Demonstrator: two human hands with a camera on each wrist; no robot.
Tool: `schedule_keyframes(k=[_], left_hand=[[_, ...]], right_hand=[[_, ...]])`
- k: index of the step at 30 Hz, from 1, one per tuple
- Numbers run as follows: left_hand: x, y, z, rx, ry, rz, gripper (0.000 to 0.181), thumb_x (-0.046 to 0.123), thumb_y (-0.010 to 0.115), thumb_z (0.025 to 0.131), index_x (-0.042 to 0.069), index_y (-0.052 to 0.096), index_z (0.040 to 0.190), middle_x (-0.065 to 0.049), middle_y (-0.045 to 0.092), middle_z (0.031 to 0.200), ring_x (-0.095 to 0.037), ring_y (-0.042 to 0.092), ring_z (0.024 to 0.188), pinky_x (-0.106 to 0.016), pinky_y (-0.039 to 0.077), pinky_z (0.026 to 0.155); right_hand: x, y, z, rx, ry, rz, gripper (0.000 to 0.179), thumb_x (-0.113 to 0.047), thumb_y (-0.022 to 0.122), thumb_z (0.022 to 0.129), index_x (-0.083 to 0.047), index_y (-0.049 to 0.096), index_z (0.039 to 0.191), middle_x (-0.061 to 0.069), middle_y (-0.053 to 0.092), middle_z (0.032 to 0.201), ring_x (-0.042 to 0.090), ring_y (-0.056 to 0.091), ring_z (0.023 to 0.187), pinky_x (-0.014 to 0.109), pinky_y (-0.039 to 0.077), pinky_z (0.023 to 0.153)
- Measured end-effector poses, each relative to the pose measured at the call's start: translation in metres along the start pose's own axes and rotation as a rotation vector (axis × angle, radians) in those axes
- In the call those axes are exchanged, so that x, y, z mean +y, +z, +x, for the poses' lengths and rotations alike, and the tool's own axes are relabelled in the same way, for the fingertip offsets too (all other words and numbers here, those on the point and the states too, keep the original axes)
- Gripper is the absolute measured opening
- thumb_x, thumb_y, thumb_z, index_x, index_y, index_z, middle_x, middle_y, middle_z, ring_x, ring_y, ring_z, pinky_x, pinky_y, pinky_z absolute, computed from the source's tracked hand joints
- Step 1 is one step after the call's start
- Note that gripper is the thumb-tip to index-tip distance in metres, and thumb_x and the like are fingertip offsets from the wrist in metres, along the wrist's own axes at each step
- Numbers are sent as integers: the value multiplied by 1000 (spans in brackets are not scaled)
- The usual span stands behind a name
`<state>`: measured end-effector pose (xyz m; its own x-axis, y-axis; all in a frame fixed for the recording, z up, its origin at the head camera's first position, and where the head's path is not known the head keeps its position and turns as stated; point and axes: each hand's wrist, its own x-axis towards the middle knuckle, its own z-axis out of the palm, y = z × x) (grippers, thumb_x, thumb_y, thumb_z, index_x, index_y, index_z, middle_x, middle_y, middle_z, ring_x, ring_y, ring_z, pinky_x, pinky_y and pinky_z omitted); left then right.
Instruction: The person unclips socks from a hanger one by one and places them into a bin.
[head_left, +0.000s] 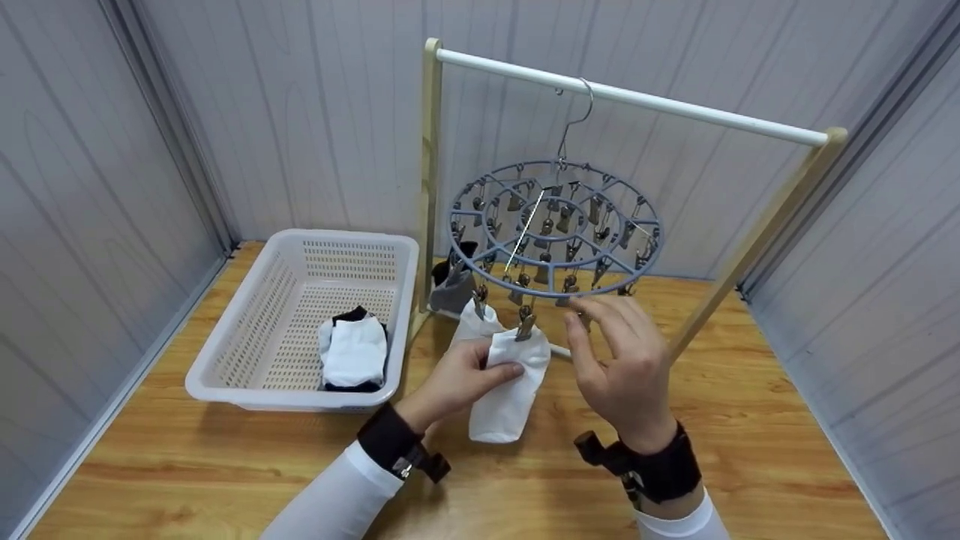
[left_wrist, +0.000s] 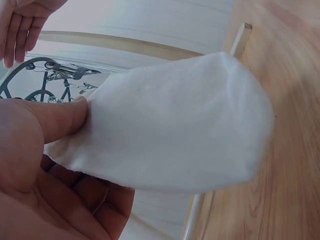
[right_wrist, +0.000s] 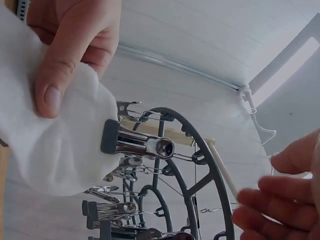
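A white sock [head_left: 510, 390] hangs by its cuff from a metal clip [right_wrist: 137, 142] on the round grey drying hanger [head_left: 551, 289]. My left hand [head_left: 465, 379] pinches this sock just below the clip, thumb on the near face and fingers behind; the left wrist view shows the white sock [left_wrist: 170, 125] stretching away from the thumb. To the right, my right hand [head_left: 622, 364] is raised near the hanger's front rim, holding nothing, its fingers [right_wrist: 280, 200] loosely bent and apart from the clip. Another white sock [head_left: 474, 324] hangs from a neighbouring clip, partly behind my left hand.
A white plastic basket [head_left: 240, 300] on the left holds folded white and black socks [head_left: 356, 352]. The hanger hooks over the white bar [head_left: 637, 94] of a wooden-legged rack [head_left: 431, 150]. Grey and black socks [head_left: 452, 289] hang at its back left. Panel walls enclose the wooden table [head_left: 750, 450].
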<state>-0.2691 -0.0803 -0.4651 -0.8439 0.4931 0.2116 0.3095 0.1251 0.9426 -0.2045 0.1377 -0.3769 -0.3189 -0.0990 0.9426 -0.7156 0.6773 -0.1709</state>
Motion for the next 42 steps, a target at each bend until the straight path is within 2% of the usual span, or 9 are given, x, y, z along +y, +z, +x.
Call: schedule_keyframes(k=[2, 5, 10, 14, 21, 26, 34, 38, 42], left_hand=[[0, 0, 0, 2, 0, 0, 22, 16, 83, 102, -3, 79, 112, -7, 80, 100, -13, 71, 82, -27, 59, 71], [1, 0, -1, -1, -6, -6, 23, 16, 83, 102, -3, 80, 114, -7, 80, 102, -12, 72, 82, -27, 60, 72], [3, -1, -2, -15, -29, -11, 22, 17, 83, 101, -2, 79, 111, -5, 79, 99, -12, 71, 82, -27, 59, 72], [3, -2, -4, -22, -55, -16, 21, 18, 84, 101, -1, 79, 108, -1, 76, 95, -13, 69, 82, -27, 57, 72], [5, -2, -5, -54, -32, -2, 22, 19, 83, 102, -1, 79, 110, -1, 77, 97, -13, 70, 85, -28, 59, 75], [6, -2, -5, -78, -18, -15, 23, 17, 82, 103, -3, 78, 113, -4, 79, 100, -12, 71, 86, -27, 59, 76], [6, -3, -6, -83, -26, 17, 23, 19, 83, 103, -1, 79, 111, -3, 79, 99, -11, 71, 85, -25, 57, 74], [6, -4, -7, -101, -28, 23, 24, 20, 83, 103, -1, 79, 114, -4, 79, 101, -11, 72, 87, -25, 58, 74], [8, -5, -7, -121, -23, 20, 25, 19, 81, 104, -2, 78, 117, -7, 81, 105, -13, 73, 89, -26, 60, 76]], right_hand=[[-1, 0, 0, -12, -23, 12, 13, -6, 76, 100, 0, 84, 108, 9, 82, 101, 26, 73, 85, 34, 58, 79], [2, 1, -3, -70, 1, 2, 13, -8, 77, 101, -2, 84, 109, 6, 82, 99, 23, 73, 82, 35, 59, 74], [9, 7, -9, -229, 91, -41, 20, -14, 81, 102, 0, 81, 117, 11, 81, 108, 26, 77, 94, 42, 64, 81], [12, 13, -12, -327, 161, -62, 28, -20, 81, 103, 2, 79, 120, 15, 80, 110, 30, 77, 99, 47, 64, 82], [13, 22, -14, -437, 282, 27, 34, -24, 75, 109, 2, 76, 131, 16, 78, 125, 32, 75, 112, 49, 62, 95], [12, 27, -16, -460, 307, 46, 36, -24, 72, 111, 3, 73, 136, 17, 76, 131, 33, 75, 115, 49, 62, 98], [11, 29, -18, -454, 272, 1, 37, -23, 71, 111, 5, 72, 136, 19, 76, 129, 36, 74, 119, 52, 61, 101], [12, 30, -20, -451, 260, -18, 37, -23, 71, 111, 6, 72, 135, 20, 77, 125, 36, 75, 114, 52, 62, 97], [13, 32, -21, -452, 257, -15, 39, -23, 70, 112, 7, 71, 136, 22, 76, 129, 38, 75, 117, 52, 62, 99]])
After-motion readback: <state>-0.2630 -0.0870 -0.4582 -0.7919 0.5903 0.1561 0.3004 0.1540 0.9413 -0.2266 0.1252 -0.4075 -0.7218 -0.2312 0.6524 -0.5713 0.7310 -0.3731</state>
